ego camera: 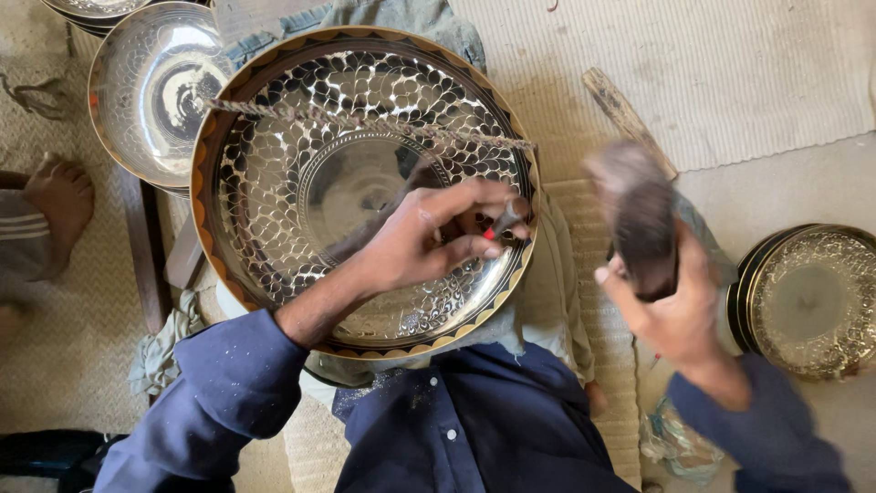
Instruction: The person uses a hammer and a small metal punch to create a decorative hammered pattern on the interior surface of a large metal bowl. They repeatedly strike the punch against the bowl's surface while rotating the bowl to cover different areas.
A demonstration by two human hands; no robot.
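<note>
A large round metal tray (pixel 274 173) with a scale-like chased pattern and a dark, gold-edged rim lies in front of me. My left hand (pixel 429 237) rests inside its right part, fingers pinched on a thin chisel (pixel 505 222) whose tip meets the tray near the rim. A twisted cord (pixel 365 121) stretches across the tray's upper half. My right hand (pixel 671 306) is raised to the right of the tray, gripping a dark wooden mallet (pixel 639 215), which is blurred by motion.
A second patterned tray (pixel 151 91) lies at the upper left, partly under the big one. A smaller stack of ornate plates (pixel 812 297) sits at the right. A wooden stick (pixel 625 114) lies on the woven mat. Another person's bare foot (pixel 59 196) is at the left edge.
</note>
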